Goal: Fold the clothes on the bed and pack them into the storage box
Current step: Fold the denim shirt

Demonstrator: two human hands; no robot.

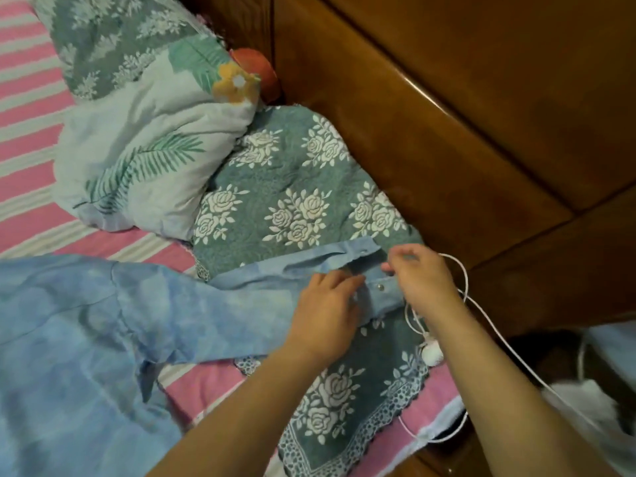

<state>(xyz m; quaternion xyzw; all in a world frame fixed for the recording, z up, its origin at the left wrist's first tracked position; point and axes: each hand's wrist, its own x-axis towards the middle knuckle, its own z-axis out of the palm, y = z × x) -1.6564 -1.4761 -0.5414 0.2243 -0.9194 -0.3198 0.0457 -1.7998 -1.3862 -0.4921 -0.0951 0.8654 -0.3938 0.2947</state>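
Two bare forearms reach in from the bottom edge, and both hands meet at the cuff end of a light blue denim shirt (103,321) spread across the bed (31,108). No brand, label or writing can be read on any of the cloth.

Left hand (327,315) lies on the sleeve just short of the cuff, knuckles up, fingers curled down onto the fabric; its grip looks narrow, pressing or pinching the cloth, though the fingertips are partly hidden. Right hand (423,280) sits just beyond it at the cuff's end, thumb and forefinger drawn close together in a pinch at the cuff's edge; motion blur makes the exact hold hard to read. A metal snap (380,287) shows on the cuff between the two hands, and a second snap (363,251) sits on the upper flap of the cuff.

The shirt's body lies crumpled at the lower left, its sleeve stretching right over a grey-green rose-patterned quilted cloth (296,208). Behind that rests a pale pillow with green fern print (144,156) on the pink-and-white striped sheet. A white cable (461,273) loops beside the right wrist, running down past a white plug (432,352). A brown wooden headboard (447,115) fills the upper right
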